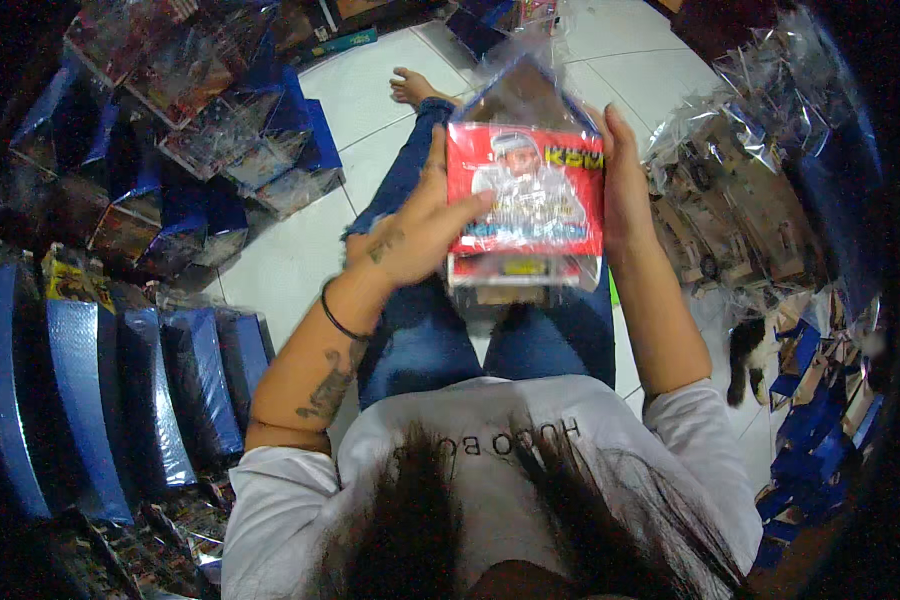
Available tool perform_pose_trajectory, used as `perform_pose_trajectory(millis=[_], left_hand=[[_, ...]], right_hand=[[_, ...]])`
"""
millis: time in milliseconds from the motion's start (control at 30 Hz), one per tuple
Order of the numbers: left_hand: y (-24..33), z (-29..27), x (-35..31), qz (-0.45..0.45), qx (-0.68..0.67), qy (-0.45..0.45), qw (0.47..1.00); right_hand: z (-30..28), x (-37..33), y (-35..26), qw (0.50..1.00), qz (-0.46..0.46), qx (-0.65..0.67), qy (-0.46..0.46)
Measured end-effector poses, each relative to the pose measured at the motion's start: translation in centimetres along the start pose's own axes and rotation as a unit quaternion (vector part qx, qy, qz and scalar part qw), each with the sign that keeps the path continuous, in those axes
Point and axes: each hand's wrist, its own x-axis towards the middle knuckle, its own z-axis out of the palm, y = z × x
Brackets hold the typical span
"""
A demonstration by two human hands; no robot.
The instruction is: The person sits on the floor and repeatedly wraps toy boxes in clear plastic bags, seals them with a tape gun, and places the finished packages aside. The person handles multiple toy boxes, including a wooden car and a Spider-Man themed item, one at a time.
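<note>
I hold a flat boxed toy wrapped in clear plastic (526,195) above my lap; its front is a red printed card with a figure on it. My left hand (420,225) grips the left side, thumb lying across the card. My right hand (620,175) clasps the right edge, fingers pointing up. The loose end of the plastic sleeve (525,60) sticks up past the box. I sit on a white tiled floor (300,255) with my legs in blue jeans stretched forward.
Blue boxes (120,400) stand in a row at my left. Plastic-wrapped packages (210,120) are heaped at the upper left. More wrapped brown toys (740,200) pile at my right, with blue boxes (810,430) and a black-and-white cat (750,350) below them.
</note>
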Motion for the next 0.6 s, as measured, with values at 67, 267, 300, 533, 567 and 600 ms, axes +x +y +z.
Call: perform_pose_trajectory(millis=[67, 267, 300, 533, 567, 600], left_hand=[[-0.8, 1.1, -2.0, -0.038, 0.041, 0.035, 0.998], [-3.0, 2.6, -2.2, 0.017, -0.012, 0.113, 0.993], [-3.0, 2.4, -2.0, 0.033, 0.020, 0.130, 0.991], [0.4, 0.3, -2.2, 0.168, 0.451, 0.078, 0.873], [1.0, 0.4, -2.6, 0.169, 0.483, 0.050, 0.858], [1.6, 0.6, -3.2, 0.169, 0.515, 0.020, 0.840]], right_hand=[[0.2, -0.7, 0.5, 0.990, 0.008, -0.126, 0.064], [5.7, 1.6, -2.6, 0.603, -0.338, -0.721, 0.054], [6.4, 2.1, -3.4, 0.644, -0.209, -0.736, 0.023], [4.1, 0.8, -5.8, 0.808, -0.310, -0.501, 0.004], [3.4, 0.1, -5.2, 0.790, -0.370, -0.485, 0.055], [3.0, -0.7, -4.6, 0.723, -0.342, -0.599, 0.030]])
